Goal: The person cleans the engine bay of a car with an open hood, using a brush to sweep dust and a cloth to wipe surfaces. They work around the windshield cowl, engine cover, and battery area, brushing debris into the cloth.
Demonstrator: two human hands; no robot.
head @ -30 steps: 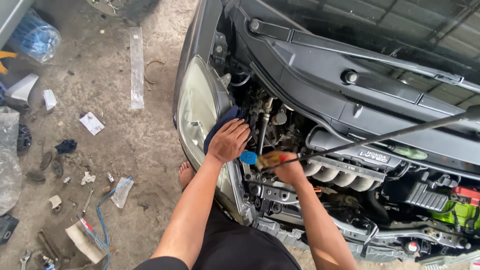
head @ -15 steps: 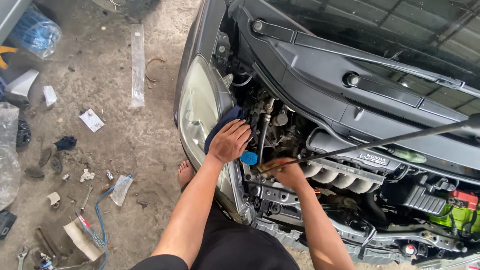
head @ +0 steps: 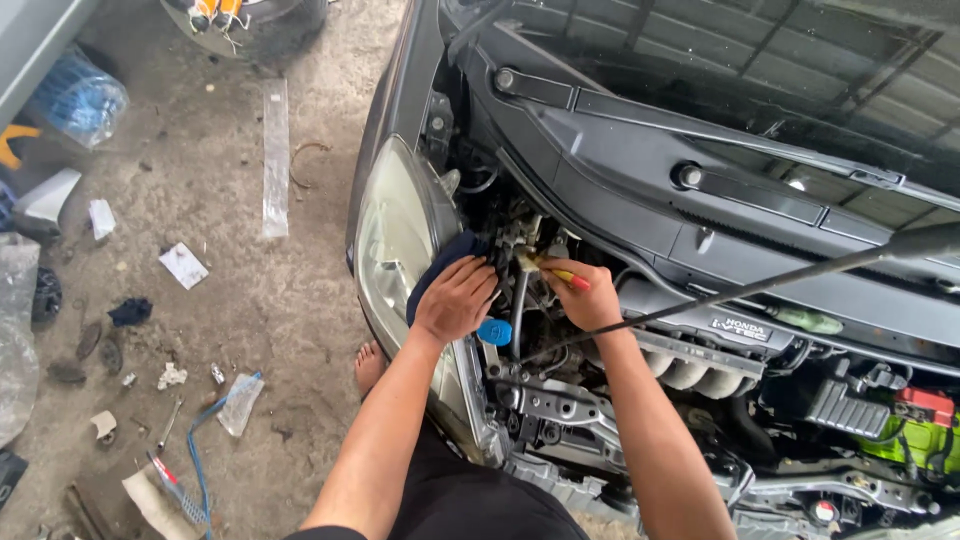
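Note:
I lean over the open engine bay (head: 700,400) of a grey car. My left hand (head: 455,298) lies flat on a dark blue cloth (head: 440,262) spread over the edge behind the headlight (head: 392,240). My right hand (head: 585,292) grips a screwdriver with a yellow and red handle (head: 562,276), its tip pointing left into the parts deep in the bay. A blue round cap (head: 494,331) sits just below and between my hands.
A thin hood prop rod (head: 760,285) runs diagonally from my right wrist up to the right edge. The wiper cowl (head: 700,180) and windshield lie above. Scraps, rags and tools litter the concrete floor (head: 250,300) at left. My bare foot (head: 368,368) stands by the bumper.
My right hand has risen from low beside the blue cap to higher in the bay, with the screwdriver now pointing left. The left hand stays on the cloth.

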